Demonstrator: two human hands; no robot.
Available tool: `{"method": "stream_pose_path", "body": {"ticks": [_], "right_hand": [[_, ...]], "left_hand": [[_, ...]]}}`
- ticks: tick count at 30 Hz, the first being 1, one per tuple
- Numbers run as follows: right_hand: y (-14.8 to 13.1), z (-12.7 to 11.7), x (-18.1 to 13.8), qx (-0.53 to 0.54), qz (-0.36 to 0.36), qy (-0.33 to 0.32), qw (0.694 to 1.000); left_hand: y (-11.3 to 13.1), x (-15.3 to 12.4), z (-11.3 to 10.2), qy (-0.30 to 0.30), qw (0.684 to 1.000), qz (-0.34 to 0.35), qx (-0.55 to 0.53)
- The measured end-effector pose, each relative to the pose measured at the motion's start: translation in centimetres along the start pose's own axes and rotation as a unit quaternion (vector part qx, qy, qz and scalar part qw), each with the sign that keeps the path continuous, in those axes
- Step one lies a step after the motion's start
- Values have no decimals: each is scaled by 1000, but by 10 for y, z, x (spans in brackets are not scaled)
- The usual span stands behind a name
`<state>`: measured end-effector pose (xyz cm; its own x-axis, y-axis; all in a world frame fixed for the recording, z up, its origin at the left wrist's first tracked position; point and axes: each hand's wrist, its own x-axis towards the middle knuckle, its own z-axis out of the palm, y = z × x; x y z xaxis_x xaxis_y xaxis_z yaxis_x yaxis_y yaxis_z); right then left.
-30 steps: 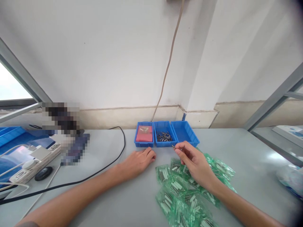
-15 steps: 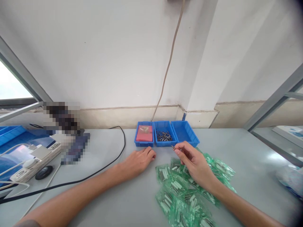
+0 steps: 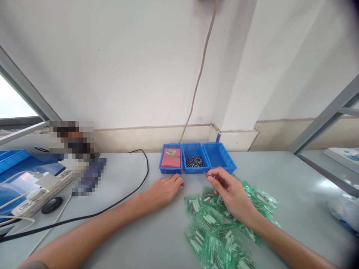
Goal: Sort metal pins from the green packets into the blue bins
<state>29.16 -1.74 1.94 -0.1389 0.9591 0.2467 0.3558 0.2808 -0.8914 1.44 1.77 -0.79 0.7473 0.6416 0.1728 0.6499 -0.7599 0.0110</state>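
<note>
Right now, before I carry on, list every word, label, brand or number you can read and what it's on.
No text can be read.
White object at far right: blue markings, too blurred to read.
Green packets: no legible lettering.
Small metal piece in the right hand: too small to show any marking.
</note>
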Motion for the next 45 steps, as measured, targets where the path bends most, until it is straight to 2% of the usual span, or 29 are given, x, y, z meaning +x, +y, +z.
{"method": "stream_pose_path", "body": {"ticks": [6, 16, 31, 40, 45], "right_hand": [[0, 0, -1, -1, 2, 2, 1000], [-1, 0, 1, -7, 6, 4, 1000], [2, 0, 1, -6, 9, 3, 1000], [3, 0, 0, -9, 9, 5, 1000], [-1, 0, 0, -7, 11, 3, 1000]], "left_hand": [[-3, 0, 3, 36, 999, 15, -16], [-4, 1, -3, 40, 998, 27, -28], [-3, 0, 4, 72, 996, 33, -29], [-2, 0, 0, 56, 998, 36, -17], [-4, -1, -3, 50, 996, 37, -57]]}}
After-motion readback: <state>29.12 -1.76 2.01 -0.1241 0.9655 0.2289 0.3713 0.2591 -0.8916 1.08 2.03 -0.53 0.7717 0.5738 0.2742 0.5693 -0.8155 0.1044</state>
